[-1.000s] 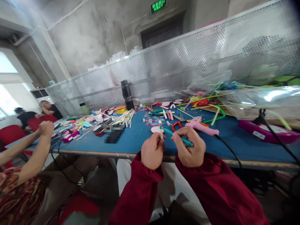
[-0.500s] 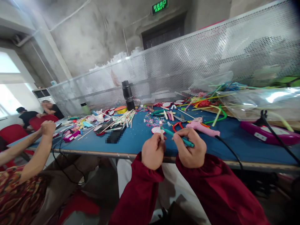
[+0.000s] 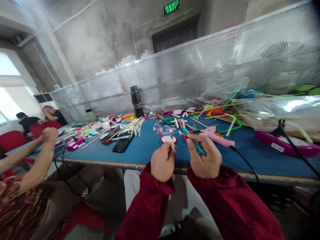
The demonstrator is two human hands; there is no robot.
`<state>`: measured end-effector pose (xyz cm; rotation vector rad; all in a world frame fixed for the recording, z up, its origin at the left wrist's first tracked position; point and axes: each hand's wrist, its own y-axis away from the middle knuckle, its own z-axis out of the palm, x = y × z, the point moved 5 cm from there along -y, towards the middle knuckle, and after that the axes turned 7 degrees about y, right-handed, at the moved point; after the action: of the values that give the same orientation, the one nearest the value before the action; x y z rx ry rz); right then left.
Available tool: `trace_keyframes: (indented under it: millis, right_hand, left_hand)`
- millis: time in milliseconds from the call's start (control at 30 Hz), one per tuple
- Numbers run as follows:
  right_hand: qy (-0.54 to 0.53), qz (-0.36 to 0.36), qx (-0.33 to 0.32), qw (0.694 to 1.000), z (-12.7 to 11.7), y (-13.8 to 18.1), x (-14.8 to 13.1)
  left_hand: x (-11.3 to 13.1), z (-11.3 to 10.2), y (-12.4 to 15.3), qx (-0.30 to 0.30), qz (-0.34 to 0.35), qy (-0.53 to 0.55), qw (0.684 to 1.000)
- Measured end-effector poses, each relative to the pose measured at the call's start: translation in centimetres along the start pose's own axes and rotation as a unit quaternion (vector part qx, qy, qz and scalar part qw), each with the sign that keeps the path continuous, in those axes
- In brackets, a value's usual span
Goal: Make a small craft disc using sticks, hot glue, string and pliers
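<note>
My left hand [image 3: 163,163] is closed on a small pale stick [image 3: 172,140] with a dark green band near its top, held upright. Just behind it on the table lies a white disc [image 3: 165,138] with a red edge. My right hand [image 3: 206,156] grips a teal pen-shaped tool [image 3: 199,146], its lighter end pointing up and left, apart from the stick. That tool partly covers a red-handled tool [image 3: 185,136] on the table. Beside my right hand rests a pink glue gun [image 3: 218,138] with a black cord.
Small coloured loops [image 3: 165,130] lie scattered beyond the disc. A black phone [image 3: 122,144], a heap of sticks [image 3: 133,126] and a black bottle [image 3: 136,101] stand or lie to the left. Purple box [image 3: 287,141] at right. Another person's hands [image 3: 50,135] are at far left.
My right hand has turned the teal tool to a steeper angle and its tip has swung away from the stick. My left hand stays almost still.
</note>
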<state>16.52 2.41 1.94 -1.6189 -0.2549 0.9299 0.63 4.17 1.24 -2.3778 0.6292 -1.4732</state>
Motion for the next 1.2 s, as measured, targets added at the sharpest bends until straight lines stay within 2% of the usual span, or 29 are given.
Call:
trace_keyframes:
  millis: [167,300,533,900,1067,1200]
  right_hand:
    - [0.003,-0.024,-0.013,1.0,-0.3,-0.1,-0.3]
    - [-0.026,0.002,-0.038,0.999,0.0,0.2,0.3]
    - [0.016,0.016,-0.043,0.999,0.4,-0.4,0.3]
    - [0.107,-0.014,-0.144,0.984,0.4,-2.0,0.9]
    - [0.143,-0.035,-0.152,0.977,0.1,-4.2,1.8]
    - [0.196,-0.014,-0.174,0.965,1.0,-7.3,3.0]
  left_hand:
    - [0.1,0.0,0.0,-0.002,-0.003,0.005,1.0]
    - [0.0,0.0,0.0,-0.003,-0.01,0.017,1.0]
    - [-0.1,-0.1,-0.1,-0.006,-0.02,0.032,0.999]
    - [-0.7,-0.2,-0.5,-0.03,-0.061,0.082,0.994]
    - [-0.9,-0.1,-0.4,-0.044,-0.067,0.087,0.993]
    - [-0.8,-0.2,-0.6,-0.058,-0.065,0.102,0.991]
